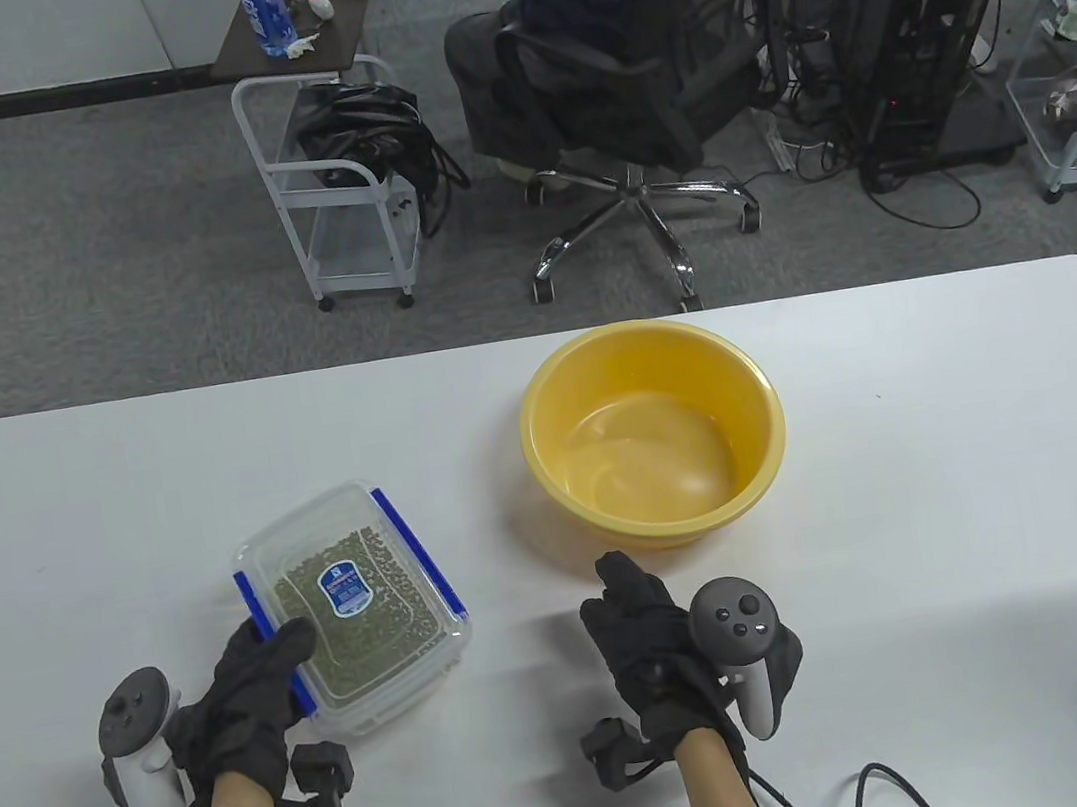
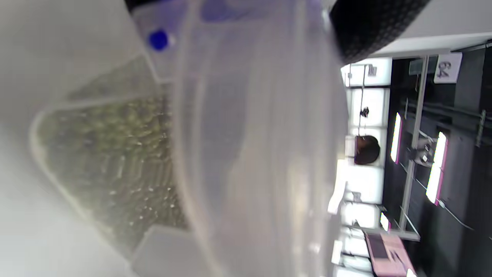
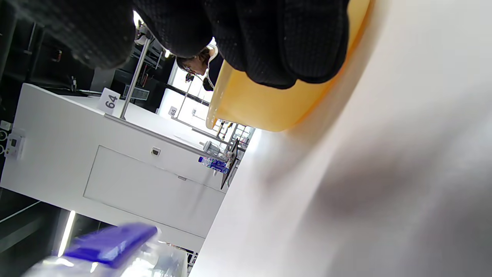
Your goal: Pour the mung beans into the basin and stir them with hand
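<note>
A clear lidded container (image 1: 355, 593) with blue clips, filled with green mung beans (image 2: 115, 154), stands on the white table (image 1: 915, 489) left of centre. My left hand (image 1: 255, 668) grips its near-left corner, fingers curled over the lid and clip. In the left wrist view the container (image 2: 238, 154) fills the frame. The yellow basin (image 1: 634, 364) stands upright to the right; no beans show inside and its bottom glistens. My right hand (image 1: 634, 602) hovers just in front of the basin (image 3: 261, 104), its fingers (image 3: 269, 38) relaxed and holding nothing. A blue clip (image 3: 111, 242) shows low in the right wrist view.
Glove cables (image 1: 859, 790) trail off the table's near edge. Beyond the far edge a person sits in an office chair (image 1: 613, 89), with a white cart (image 1: 333, 181) to the left and a computer tower (image 1: 935, 11) to the right.
</note>
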Demonstrator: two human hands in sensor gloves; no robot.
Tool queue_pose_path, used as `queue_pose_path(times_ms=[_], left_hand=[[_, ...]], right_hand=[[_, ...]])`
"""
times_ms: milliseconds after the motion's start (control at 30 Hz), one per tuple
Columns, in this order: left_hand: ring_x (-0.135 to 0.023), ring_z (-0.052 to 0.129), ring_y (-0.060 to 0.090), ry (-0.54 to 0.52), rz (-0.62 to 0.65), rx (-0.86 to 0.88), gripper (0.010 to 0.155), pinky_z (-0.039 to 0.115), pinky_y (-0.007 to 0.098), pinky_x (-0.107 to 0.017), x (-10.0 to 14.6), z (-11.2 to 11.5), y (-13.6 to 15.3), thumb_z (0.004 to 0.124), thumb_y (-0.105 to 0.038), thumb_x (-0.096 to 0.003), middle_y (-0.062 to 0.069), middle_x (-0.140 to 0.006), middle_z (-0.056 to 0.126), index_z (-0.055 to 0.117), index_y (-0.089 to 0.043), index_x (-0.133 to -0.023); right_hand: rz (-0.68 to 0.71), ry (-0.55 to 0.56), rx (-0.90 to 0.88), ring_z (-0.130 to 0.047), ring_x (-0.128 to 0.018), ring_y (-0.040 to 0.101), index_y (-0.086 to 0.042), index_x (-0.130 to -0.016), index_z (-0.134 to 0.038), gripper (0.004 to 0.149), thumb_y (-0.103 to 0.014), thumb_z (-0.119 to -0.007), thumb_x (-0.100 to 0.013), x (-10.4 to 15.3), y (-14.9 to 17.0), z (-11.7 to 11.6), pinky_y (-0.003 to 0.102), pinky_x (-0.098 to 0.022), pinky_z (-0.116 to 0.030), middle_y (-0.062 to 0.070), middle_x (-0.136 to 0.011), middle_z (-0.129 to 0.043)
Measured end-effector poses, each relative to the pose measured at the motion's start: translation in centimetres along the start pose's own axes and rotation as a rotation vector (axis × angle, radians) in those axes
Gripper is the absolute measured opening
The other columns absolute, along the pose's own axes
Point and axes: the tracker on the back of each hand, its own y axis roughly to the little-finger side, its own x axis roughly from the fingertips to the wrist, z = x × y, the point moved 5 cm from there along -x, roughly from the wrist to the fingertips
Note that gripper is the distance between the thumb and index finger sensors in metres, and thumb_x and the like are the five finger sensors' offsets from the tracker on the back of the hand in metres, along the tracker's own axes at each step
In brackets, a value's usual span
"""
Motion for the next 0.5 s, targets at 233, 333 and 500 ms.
queue_pose_path(times_ms=[233, 333, 500], left_hand=[[-0.057, 0.081, 0.032, 0.162, -0.038, -0.047, 0.084, 0.086, 0.035, -0.029, 0.6, 5.5, 2.1, 0.084, -0.043, -0.0465, 0.026, -0.086, 0.066, 0.043, -0.001, -0.107], [-0.058, 0.081, 0.031, 0.185, -0.015, -0.097, 0.084, 0.086, 0.035, -0.029, 0.6, 6.5, 1.8, 0.083, -0.044, -0.0467, 0.026, -0.086, 0.066, 0.043, -0.001, -0.107], [-0.059, 0.08, 0.031, 0.203, 0.007, -0.091, 0.084, 0.085, 0.035, -0.03, 1.3, 7.3, 1.8, 0.082, -0.044, -0.0476, 0.025, -0.087, 0.064, 0.04, -0.002, -0.107]], right_hand=[[-0.043, -0.056, -0.069, -0.071, -0.079, 0.031, -0.029, -0.087, -0.052, 0.059, -0.052, -0.07, -0.037, 0.3, 0.3, -0.4, 0.042, -0.057, -0.071, 0.009, -0.093, -0.056], [-0.057, -0.144, -0.087, -0.071, -0.08, 0.031, -0.029, -0.089, -0.05, 0.062, -0.057, -0.069, -0.037, 0.4, 0.0, -1.4, 0.042, -0.057, -0.071, 0.009, -0.094, -0.054], [-0.09, -0.364, -0.084, -0.068, -0.076, 0.032, -0.027, -0.091, -0.034, 0.07, -0.06, -0.067, -0.039, 1.4, -0.7, -5.1, 0.043, -0.052, -0.073, 0.009, -0.093, -0.053]])
